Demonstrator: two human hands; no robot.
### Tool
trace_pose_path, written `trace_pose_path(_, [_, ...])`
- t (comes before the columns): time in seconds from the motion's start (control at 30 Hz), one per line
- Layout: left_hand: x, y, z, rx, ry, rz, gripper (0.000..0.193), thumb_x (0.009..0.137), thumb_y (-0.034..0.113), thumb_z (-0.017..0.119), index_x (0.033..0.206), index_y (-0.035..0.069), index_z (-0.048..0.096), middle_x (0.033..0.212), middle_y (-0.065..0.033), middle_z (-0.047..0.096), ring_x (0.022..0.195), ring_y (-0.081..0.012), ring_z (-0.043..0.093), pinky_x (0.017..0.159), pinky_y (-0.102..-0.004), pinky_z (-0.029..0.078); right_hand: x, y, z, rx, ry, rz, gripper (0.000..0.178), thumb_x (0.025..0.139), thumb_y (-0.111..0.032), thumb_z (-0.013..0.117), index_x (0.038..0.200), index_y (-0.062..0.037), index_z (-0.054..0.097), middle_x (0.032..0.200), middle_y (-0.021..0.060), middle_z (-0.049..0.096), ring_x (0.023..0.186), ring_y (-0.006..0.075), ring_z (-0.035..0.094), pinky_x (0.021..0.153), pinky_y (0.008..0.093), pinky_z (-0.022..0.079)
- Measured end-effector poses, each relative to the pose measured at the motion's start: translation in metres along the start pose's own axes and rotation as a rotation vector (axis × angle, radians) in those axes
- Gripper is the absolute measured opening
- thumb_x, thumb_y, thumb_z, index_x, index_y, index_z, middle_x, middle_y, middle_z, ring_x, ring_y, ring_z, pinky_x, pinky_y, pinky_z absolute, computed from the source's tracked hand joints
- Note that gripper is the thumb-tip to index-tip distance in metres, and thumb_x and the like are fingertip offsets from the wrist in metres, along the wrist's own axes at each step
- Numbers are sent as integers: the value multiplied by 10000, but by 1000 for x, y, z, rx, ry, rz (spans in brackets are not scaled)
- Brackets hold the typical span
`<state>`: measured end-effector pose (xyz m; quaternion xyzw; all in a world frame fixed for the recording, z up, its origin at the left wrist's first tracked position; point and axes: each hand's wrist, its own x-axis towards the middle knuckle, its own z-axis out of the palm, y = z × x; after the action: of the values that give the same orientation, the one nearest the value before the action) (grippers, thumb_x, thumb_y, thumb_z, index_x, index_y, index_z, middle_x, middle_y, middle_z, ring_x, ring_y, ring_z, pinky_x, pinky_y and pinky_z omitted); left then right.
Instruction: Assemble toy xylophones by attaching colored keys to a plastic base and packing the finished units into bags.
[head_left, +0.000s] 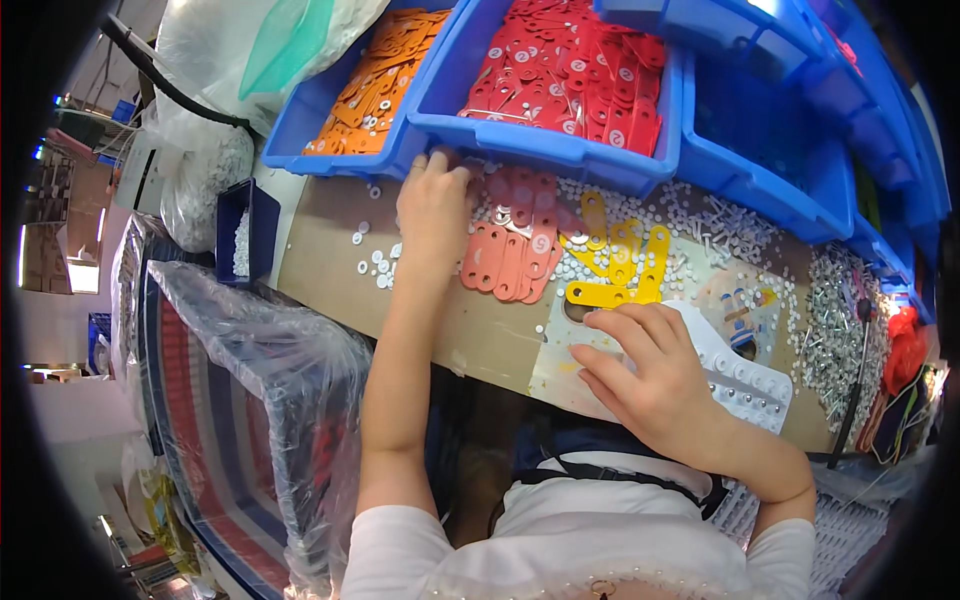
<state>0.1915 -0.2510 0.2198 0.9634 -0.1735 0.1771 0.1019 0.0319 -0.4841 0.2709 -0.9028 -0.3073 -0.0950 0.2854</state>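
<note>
White shirt (540, 570) lies nearest. Beyond, the right grip (655, 385) is spread, just nearer than the yellow strips (652, 265); lifting strips singly should avoid scattering small white pieces (577, 268). Farther left, beside coral strips (500, 262), the left grip's (435, 210) fingertips are hidden near the blue bin (540, 150); whether they pinch anything cannot be told.

There are two hands (435, 215), one bench (335, 235), one white board (745, 385) and one small dark blue tray (263, 235), along with at least four blue bins (545, 148). At least four yellow strips (653, 262) and at least four coral strips (484, 262) show, while the orange strips (375, 90), red strips (580, 75), white buttons (382, 268) and metal fasteners (845, 320) are too many to count.
</note>
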Motion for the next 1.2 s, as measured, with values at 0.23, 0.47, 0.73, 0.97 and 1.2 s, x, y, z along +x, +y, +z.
trace_pose_path(0.23, [2,-1,-4,1,76,61,266,681,20,702,941,75,711,979,-106,612,947,-319,571,820,-409,499,-6,-12,3,34,28,15,324,716,-76,749,1023,-69,645,1166,118,574,1043,319,548,873,448,440])
trace_pose_path(0.47, [-44,95,-52,-984,-208,-327,83,885,-9,628,965,4,643,910,-9,611,842,-86,576,758,-224,462,-29,0,-14,476,246,423,258,808,54,675,1055,-12,650,1083,135,604,899,248,642,738,328,534])
trace_pose_path(0.73, [-69,176,-60,-1305,-686,-58,197,875,-77,608,1058,-30,664,944,-73,657,847,-140,641,729,-260,519,-95,6,-43,530,451,669,144,806,45,713,942,23,672,903,104,659,793,158,645,661,257,528])
trace_pose_path(0.97, [-51,224,-38,-847,-277,542,273,770,-40,694,1034,24,675,930,-119,675,816,-272,666,692,-340,534,-175,31,-86,291,628,1097,95,857,30,661,951,39,675,868,51,644,697,92,618,621,208,494])
trace_pose_path(1.2, [-54,276,-10,-865,-368,750,282,723,15,690,1001,28,642,955,-93,627,820,-258,617,698,-356,522,-165,34,-87,364,393,1043,78,804,26,693,879,14,672,883,46,601,726,94,560,631,225,441])
